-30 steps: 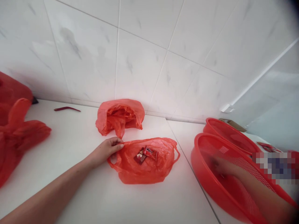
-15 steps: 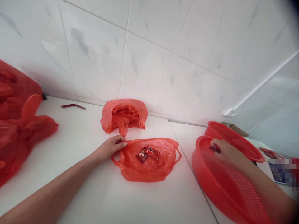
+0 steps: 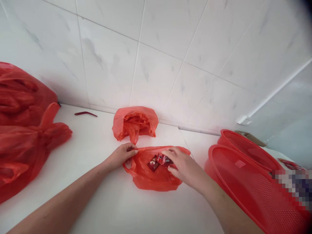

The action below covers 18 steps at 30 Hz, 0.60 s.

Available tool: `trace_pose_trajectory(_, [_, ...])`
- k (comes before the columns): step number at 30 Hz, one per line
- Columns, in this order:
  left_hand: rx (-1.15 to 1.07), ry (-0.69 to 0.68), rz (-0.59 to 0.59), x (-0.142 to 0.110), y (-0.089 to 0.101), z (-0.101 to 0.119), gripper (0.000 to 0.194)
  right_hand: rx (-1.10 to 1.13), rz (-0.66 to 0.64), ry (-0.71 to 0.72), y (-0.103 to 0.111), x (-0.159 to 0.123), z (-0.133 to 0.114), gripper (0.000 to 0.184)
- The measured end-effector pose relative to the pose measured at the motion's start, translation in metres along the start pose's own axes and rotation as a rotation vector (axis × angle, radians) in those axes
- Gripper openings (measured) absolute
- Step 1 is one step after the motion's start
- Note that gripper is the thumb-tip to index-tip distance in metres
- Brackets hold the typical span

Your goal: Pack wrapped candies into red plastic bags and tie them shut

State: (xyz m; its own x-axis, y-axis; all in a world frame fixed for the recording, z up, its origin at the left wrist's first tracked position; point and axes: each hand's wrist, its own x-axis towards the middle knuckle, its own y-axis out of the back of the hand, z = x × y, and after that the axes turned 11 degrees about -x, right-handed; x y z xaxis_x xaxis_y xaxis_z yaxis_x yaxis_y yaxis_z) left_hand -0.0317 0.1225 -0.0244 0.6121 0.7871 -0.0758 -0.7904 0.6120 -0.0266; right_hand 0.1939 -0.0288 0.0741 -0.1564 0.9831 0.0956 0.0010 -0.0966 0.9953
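A red plastic bag (image 3: pixel 156 182) lies with its mouth spread on the white table. My left hand (image 3: pixel 124 154) pinches the left side of its rim by the handle. Inside the bag are two small snack packets: a brown-red snack packet (image 3: pixel 153 163) with a pale print, and a bright red one (image 3: pixel 160 158) partly covered. Over the bag's right half is my right hand (image 3: pixel 184 165), its thumb and fingers around another dark red snack packet (image 3: pixel 167 161). That packet is at the others, and whether it touches them I cannot tell.
Behind the bag sits a bunched red plastic bag (image 3: pixel 136 122). Large tied red bags (image 3: pixel 24 139) fill the left side. A thin dark red curved tool (image 3: pixel 85 113) lies by the tiled wall. Two red plastic baskets (image 3: pixel 234 182) stand at the right.
My right hand has moved left from the near red basket to the bag, carrying a dark red packet. My left hand keeps hold of the rim. The view has shifted slightly.
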Motion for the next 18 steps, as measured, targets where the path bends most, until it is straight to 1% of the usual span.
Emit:
trace_pose_trajectory(2, [-0.013, -0.006, -0.003, 0.001, 0.000, 0.000, 0.036, 0.013, 0.049, -0.078, -0.002, -0.002, 0.010, 0.053])
trace_pose_trajectory(5, [-0.024, -0.012, -0.011, 0.000, 0.000, 0.001, 0.034, -0.006, 0.205, -0.265, -0.011, -0.012, 0.032, 0.050])
trace_pose_trajectory(8, [-0.018, 0.004, -0.014, 0.000, 0.000, 0.002, 0.033, 0.020, 0.367, -0.453, -0.035, -0.025, 0.052, 0.049])
trace_pose_trajectory(10, [-0.013, 0.002, -0.009, -0.001, 0.000, 0.003, 0.033, 0.144, 0.428, -0.572, -0.057, -0.033, 0.056, 0.057])
trace_pose_trajectory(12, [-0.006, 0.001, -0.006, -0.001, 0.000, 0.003, 0.033, 0.326, 0.429, -0.661, -0.077, -0.038, 0.053, 0.061])
trace_pose_trajectory(13, [-0.001, 0.001, -0.006, -0.001, -0.001, 0.003, 0.033, 0.415, 0.405, -0.681, -0.085, -0.040, 0.048, 0.059])
trace_pose_trajectory(16, [0.025, 0.003, -0.004, -0.001, -0.002, 0.004, 0.032, 0.574, 0.301, -0.646, -0.099, -0.042, 0.029, 0.036])
trace_pose_trajectory(18, [0.047, -0.003, 0.002, -0.001, -0.003, 0.004, 0.031, 0.607, 0.280, -0.600, -0.101, -0.041, 0.018, 0.026])
